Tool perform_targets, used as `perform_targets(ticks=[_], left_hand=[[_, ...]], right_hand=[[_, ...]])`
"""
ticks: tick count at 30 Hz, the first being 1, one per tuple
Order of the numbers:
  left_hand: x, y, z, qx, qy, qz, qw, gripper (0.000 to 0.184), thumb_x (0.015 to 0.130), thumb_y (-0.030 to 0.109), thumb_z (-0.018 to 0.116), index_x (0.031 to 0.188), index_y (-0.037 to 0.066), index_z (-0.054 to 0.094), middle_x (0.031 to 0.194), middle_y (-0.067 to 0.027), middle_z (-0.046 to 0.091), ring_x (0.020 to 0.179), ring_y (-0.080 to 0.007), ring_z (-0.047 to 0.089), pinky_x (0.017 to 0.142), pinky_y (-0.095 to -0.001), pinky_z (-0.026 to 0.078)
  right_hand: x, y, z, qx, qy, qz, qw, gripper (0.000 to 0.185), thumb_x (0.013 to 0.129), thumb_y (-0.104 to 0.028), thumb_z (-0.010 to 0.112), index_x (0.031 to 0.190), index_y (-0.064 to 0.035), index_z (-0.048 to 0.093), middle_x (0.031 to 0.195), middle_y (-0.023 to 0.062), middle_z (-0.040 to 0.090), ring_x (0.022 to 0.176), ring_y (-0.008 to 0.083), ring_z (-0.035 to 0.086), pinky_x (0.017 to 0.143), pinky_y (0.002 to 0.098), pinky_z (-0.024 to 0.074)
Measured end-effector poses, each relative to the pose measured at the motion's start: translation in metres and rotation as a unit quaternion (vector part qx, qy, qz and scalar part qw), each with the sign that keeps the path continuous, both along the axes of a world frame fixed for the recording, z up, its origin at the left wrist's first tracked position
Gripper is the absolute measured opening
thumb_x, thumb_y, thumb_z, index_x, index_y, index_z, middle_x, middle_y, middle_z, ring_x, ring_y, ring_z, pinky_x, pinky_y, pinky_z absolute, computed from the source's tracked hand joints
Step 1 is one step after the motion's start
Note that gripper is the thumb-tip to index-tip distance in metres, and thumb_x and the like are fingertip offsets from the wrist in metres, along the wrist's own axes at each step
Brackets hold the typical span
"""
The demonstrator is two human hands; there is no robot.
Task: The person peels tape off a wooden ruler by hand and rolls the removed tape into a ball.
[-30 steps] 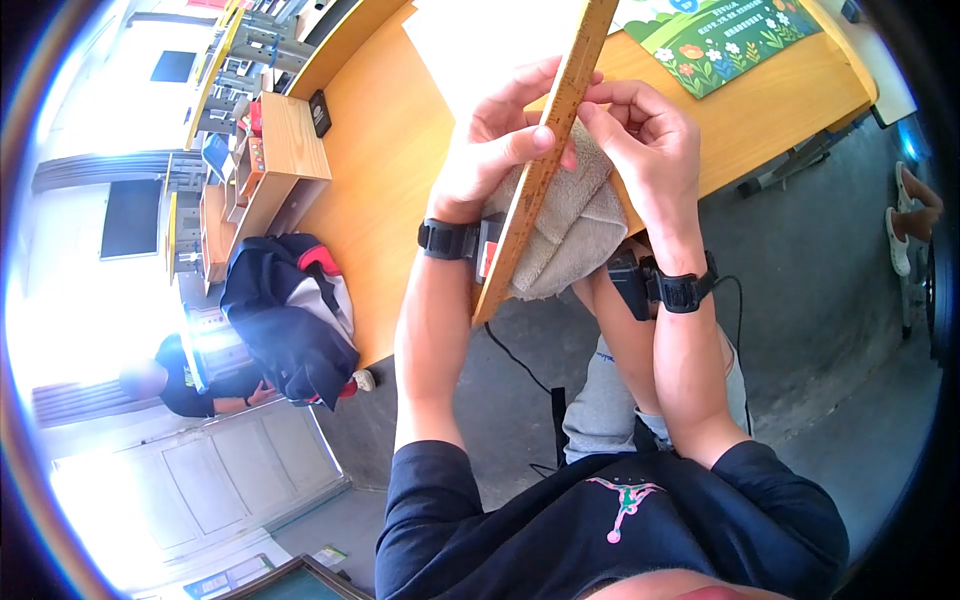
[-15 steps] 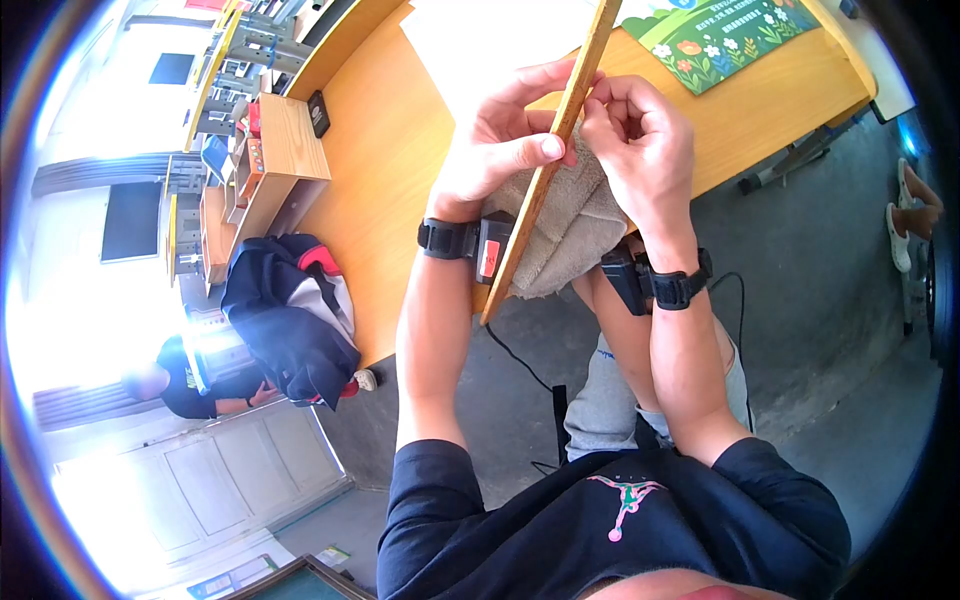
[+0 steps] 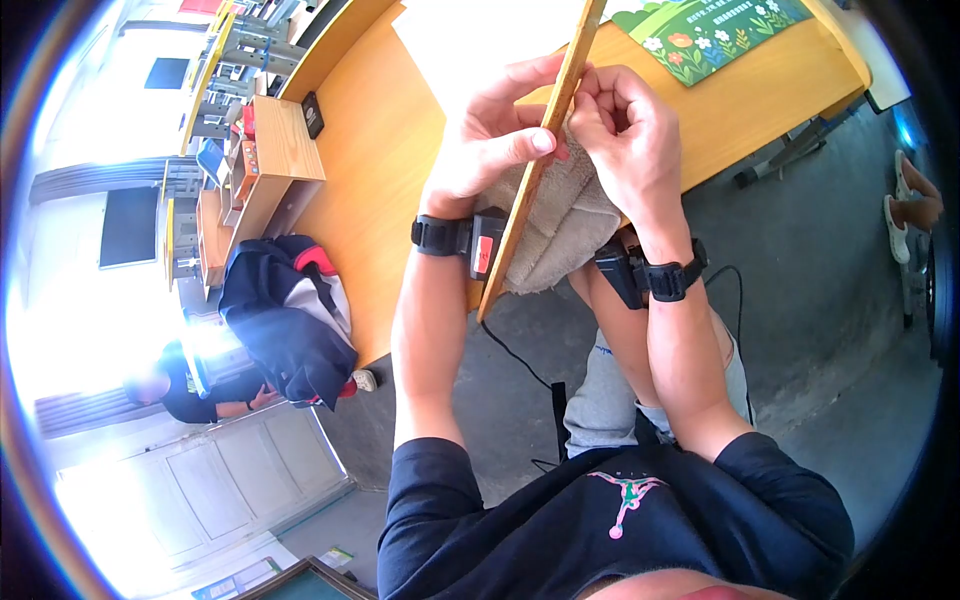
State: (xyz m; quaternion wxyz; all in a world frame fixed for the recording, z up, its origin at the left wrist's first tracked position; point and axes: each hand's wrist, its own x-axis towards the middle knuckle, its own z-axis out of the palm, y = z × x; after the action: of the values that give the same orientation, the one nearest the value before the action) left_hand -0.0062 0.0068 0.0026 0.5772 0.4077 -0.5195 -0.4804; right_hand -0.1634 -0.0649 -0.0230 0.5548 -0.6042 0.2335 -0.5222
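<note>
A long wooden ruler [image 3: 532, 187] slants upward in front of me, its narrow edge turned mostly to the camera. My left hand [image 3: 497, 130] grips it with the thumb on the near side and fingers behind. My right hand [image 3: 630, 135] is closed in a pinch at the ruler's right edge; its fingertips meet the ruler, and whether they hold anything else is hidden. Beneath both hands lies a folded grey-beige plush cloth [image 3: 560, 222], at the table's front edge.
White paper [image 3: 440, 50] and a green flowered booklet [image 3: 710, 45] lie on the wooden table [image 3: 370, 160]. A dark jacket [image 3: 285, 320] hangs at the left edge, near a wooden shelf [image 3: 285, 140]. Another person [image 3: 190, 385] is at far left; a cable [image 3: 515, 355] hangs below.
The ruler has turned from showing its marked face to showing more of its edge. My right hand has shifted slightly left and up, still at the ruler.
</note>
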Motion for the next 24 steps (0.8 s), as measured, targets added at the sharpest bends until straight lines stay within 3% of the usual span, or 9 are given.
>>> perform_targets(ticks=[4, 9, 12, 24], left_hand=[[-0.0019, 0.0001, -0.0010, 0.001, 0.009, 0.013, 1.000, 0.071, 0.082, 0.012, 0.079, 0.143, -0.001, 0.046, 0.136, -0.0162, 0.056, 0.104, -0.0260, 0.066, 0.078, -0.0343, 0.059], [-0.0022, 0.0000, 0.0001, -0.019, 0.010, 0.007, 1.000, 0.068, 0.084, 0.014, 0.077, 0.142, -0.002, 0.047, 0.135, -0.0167, 0.058, 0.084, -0.0197, 0.066, 0.070, -0.0305, 0.057], [-0.0027, -0.0006, -0.0011, -0.020, 0.007, 0.016, 1.000, 0.068, 0.084, 0.014, 0.077, 0.142, -0.001, 0.047, 0.135, -0.0171, 0.058, 0.081, -0.0193, 0.066, 0.069, -0.0303, 0.056], [-0.0005, 0.0008, -0.0010, -0.011, 0.031, -0.012, 0.999, 0.070, 0.082, 0.016, 0.079, 0.143, 0.000, 0.048, 0.132, -0.0171, 0.060, 0.085, -0.0217, 0.066, 0.073, -0.0327, 0.057]], right_hand=[[0.0000, 0.0030, 0.0014, 0.050, -0.048, 0.069, 0.995, 0.008, 0.087, -0.003, 0.069, 0.090, 0.0027, 0.064, 0.063, -0.0036, 0.052, 0.057, 0.0017, 0.046, 0.051, 0.0194, 0.0387], [0.0004, -0.0016, -0.0055, 0.076, -0.081, 0.043, 0.993, 0.010, 0.089, -0.006, 0.069, 0.093, 0.0026, 0.065, 0.069, -0.0030, 0.058, 0.061, 0.0010, 0.051, 0.054, 0.0177, 0.0410], [-0.0016, -0.0004, -0.0011, 0.073, -0.066, 0.054, 0.994, 0.012, 0.091, -0.007, 0.069, 0.096, 0.0025, 0.065, 0.072, -0.0027, 0.060, 0.063, 0.0009, 0.052, 0.054, 0.0175, 0.0414], [-0.0033, -0.0026, -0.0030, 0.062, -0.059, 0.098, 0.992, 0.013, 0.096, -0.011, 0.064, 0.096, 0.0024, 0.063, 0.073, -0.0014, 0.060, 0.064, 0.0025, 0.054, 0.056, 0.0191, 0.0439]])
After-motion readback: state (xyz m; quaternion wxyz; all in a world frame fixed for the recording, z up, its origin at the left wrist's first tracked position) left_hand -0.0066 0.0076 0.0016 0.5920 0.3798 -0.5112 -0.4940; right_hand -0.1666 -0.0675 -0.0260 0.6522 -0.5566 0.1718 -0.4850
